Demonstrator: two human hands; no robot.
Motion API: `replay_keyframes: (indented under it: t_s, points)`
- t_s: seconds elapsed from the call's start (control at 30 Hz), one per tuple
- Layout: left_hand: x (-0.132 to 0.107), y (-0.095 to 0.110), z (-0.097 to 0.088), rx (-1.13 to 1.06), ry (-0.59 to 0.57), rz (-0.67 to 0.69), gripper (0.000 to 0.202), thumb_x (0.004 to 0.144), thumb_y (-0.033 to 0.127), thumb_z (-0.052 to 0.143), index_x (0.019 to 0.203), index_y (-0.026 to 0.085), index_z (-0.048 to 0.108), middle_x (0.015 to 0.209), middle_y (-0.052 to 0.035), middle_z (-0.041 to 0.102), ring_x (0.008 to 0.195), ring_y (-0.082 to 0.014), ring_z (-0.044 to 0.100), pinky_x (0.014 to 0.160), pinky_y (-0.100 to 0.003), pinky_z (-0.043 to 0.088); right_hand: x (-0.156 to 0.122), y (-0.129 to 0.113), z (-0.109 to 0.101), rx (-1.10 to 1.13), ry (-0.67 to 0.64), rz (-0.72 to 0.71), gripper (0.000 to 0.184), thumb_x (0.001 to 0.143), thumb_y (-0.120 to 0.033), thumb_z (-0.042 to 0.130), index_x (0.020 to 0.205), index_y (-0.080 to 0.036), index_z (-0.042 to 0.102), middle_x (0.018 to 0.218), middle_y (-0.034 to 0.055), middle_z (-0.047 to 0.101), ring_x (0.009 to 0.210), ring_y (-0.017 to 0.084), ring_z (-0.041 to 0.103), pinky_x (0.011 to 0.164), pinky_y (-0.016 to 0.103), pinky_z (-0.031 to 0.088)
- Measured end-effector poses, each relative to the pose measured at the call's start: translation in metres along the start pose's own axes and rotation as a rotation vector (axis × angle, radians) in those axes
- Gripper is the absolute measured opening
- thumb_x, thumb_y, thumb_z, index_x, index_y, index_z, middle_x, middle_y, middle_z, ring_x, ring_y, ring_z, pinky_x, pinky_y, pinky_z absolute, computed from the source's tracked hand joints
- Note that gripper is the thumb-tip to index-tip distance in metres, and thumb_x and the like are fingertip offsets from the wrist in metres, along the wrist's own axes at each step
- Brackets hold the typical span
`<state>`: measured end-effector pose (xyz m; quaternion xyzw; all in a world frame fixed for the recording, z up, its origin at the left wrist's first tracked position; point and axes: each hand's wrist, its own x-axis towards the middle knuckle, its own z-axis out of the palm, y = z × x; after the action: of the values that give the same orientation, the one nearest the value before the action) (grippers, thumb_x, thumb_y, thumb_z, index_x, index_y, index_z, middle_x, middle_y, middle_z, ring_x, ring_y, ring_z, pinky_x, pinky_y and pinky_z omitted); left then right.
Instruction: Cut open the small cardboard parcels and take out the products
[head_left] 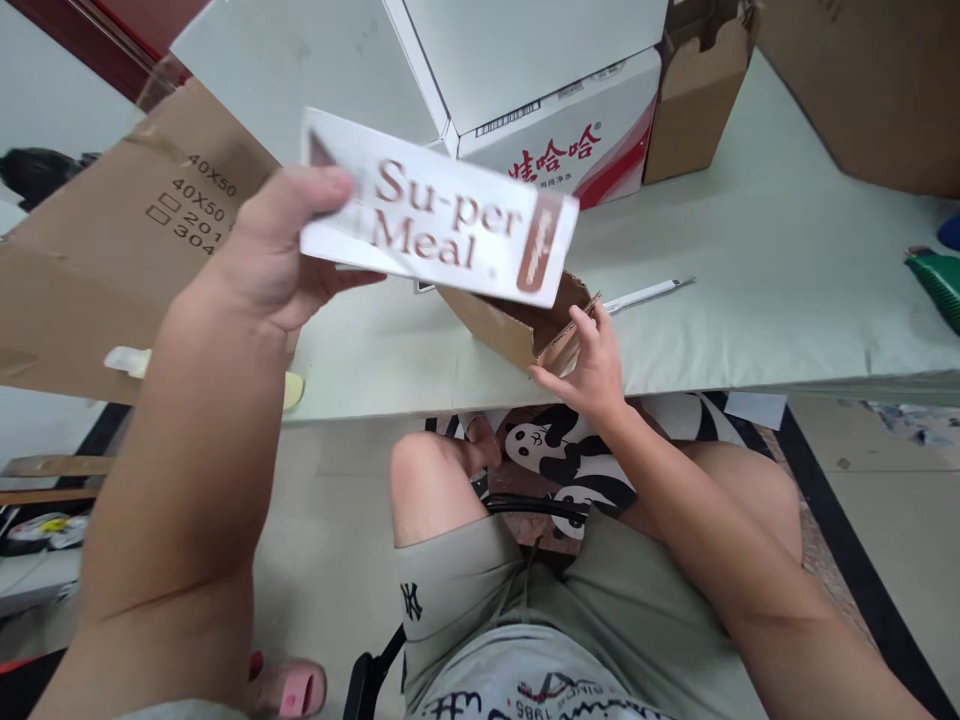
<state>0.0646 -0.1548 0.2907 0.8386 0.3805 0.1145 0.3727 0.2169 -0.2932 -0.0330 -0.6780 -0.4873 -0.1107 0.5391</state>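
A white box printed "Su-per Meal" (442, 220) is raised above the table in my left hand (281, 240), with my thumb over its left end and my fingers beneath. It tilts down to the right and looks slightly blurred. Below its right end stands a small open brown cardboard box (495, 330), partly hidden by the white one. My right hand (589, 365) grips the right edge of that cardboard box, thumb at the front and fingertips over the rim. What lies inside the cardboard box is mostly hidden.
On the table (750, 300), a thin white pen-like stick (649, 295) lies behind my right hand. A white carton with red lettering (570, 135) and an open brown carton (694, 100) stand at the back. A large brown carton (120, 240) leans at left. A green object (937, 280) sits far right.
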Motion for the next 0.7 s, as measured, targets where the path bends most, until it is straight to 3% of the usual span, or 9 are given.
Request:
replay_keyframes:
  t_s: [0.13, 0.23, 0.3, 0.37, 0.4, 0.47, 0.53, 0.63, 0.7]
  points:
    - [-0.017, -0.031, 0.011, -0.465, -0.041, 0.061, 0.066, 0.107, 0.054, 0.014, 0.155, 0.028, 0.05, 0.161, -0.0011, 0.059, 0.133, -0.0302, 0.062, 0.088, -0.039, 0.062, 0.013, 0.012, 0.015, 0.026, -0.047, 0.112, 0.099, 0.082, -0.074, 0.071, 0.16, -0.03, 0.03, 0.169, 0.0224, 0.028, 0.157, 0.046, 0.034, 0.113, 0.074, 0.046]
    - [-0.036, -0.068, 0.039, -0.709, -0.021, -0.001, 0.077, 0.093, 0.078, 0.031, 0.144, 0.029, 0.06, 0.156, -0.0078, 0.062, 0.137, -0.0338, 0.059, 0.093, -0.048, 0.062, 0.027, 0.011, 0.025, 0.077, -0.134, 0.198, 0.102, 0.083, -0.08, 0.065, 0.163, -0.027, 0.029, 0.172, 0.0242, 0.025, 0.16, 0.049, 0.025, 0.114, 0.078, 0.04]
    - [-0.053, -0.095, 0.062, -0.836, 0.028, -0.064, 0.087, 0.083, 0.089, 0.034, 0.145, 0.032, 0.057, 0.158, -0.0109, 0.059, 0.14, -0.0366, 0.058, 0.094, -0.053, 0.062, 0.033, 0.002, 0.025, 0.094, -0.109, 0.218, 0.092, 0.09, -0.076, 0.058, 0.162, -0.026, 0.033, 0.171, 0.0228, 0.029, 0.162, 0.047, 0.022, 0.119, 0.079, 0.033]
    - [-0.073, -0.122, 0.085, -0.897, 0.14, -0.085, 0.095, 0.078, 0.094, 0.03, 0.148, 0.034, 0.052, 0.158, -0.0129, 0.056, 0.142, -0.0391, 0.056, 0.096, -0.057, 0.061, 0.033, -0.011, 0.018, 0.165, -0.02, 0.207, 0.073, 0.097, -0.068, 0.05, 0.155, -0.025, 0.043, 0.162, 0.0205, 0.043, 0.157, 0.04, 0.035, 0.123, 0.072, 0.034]
    - [-0.082, -0.136, 0.096, -0.91, 0.219, -0.059, 0.096, 0.076, 0.096, 0.028, 0.15, 0.037, 0.048, 0.159, -0.0122, 0.055, 0.144, -0.0398, 0.054, 0.1, -0.059, 0.059, 0.031, -0.02, 0.013, 0.241, 0.007, 0.202, 0.063, 0.1, -0.064, 0.046, 0.149, -0.024, 0.049, 0.152, 0.0191, 0.053, 0.148, 0.036, 0.048, 0.122, 0.066, 0.04]
    - [-0.099, -0.163, 0.118, -0.856, 0.449, 0.05, 0.092, 0.076, 0.095, 0.031, 0.153, 0.044, 0.038, 0.161, -0.0083, 0.05, 0.149, -0.0397, 0.049, 0.109, -0.06, 0.054, 0.02, -0.038, 0.003, 0.476, -0.04, 0.215, 0.052, 0.102, -0.062, 0.043, 0.135, -0.024, 0.056, 0.125, 0.014, 0.067, 0.118, 0.028, 0.067, 0.108, 0.054, 0.055]
    - [-0.114, -0.188, 0.139, -0.657, 0.646, 0.165, 0.101, 0.069, 0.093, 0.05, 0.154, 0.043, 0.027, 0.163, -0.0094, 0.045, 0.152, -0.0412, 0.044, 0.116, -0.06, 0.048, 0.003, -0.057, -0.003, 0.767, -0.21, 0.274, 0.055, 0.1, -0.069, 0.046, 0.13, -0.024, 0.057, 0.114, 0.0107, 0.07, 0.102, 0.024, 0.071, 0.095, 0.047, 0.061]
    - [-0.133, -0.218, 0.17, -0.25, 0.708, 0.184, 0.122, 0.052, 0.086, 0.076, 0.149, 0.035, 0.021, 0.157, -0.0183, 0.041, 0.148, -0.0461, 0.045, 0.119, -0.065, 0.042, -0.025, -0.084, -0.004, 1.115, -0.46, 0.45, 0.082, 0.085, -0.087, 0.055, 0.138, -0.025, 0.054, 0.125, 0.0124, 0.07, 0.111, 0.028, 0.071, 0.091, 0.046, 0.063]
    - [-0.144, -0.232, 0.188, -0.052, 0.682, 0.192, 0.116, 0.052, 0.076, 0.085, 0.141, 0.033, 0.023, 0.15, -0.0193, 0.043, 0.143, -0.0462, 0.049, 0.117, -0.069, 0.04, -0.039, -0.097, -0.001, 1.209, -0.506, 0.598, 0.097, 0.072, -0.092, 0.065, 0.142, -0.025, 0.052, 0.128, 0.0131, 0.069, 0.119, 0.03, 0.069, 0.094, 0.048, 0.063]
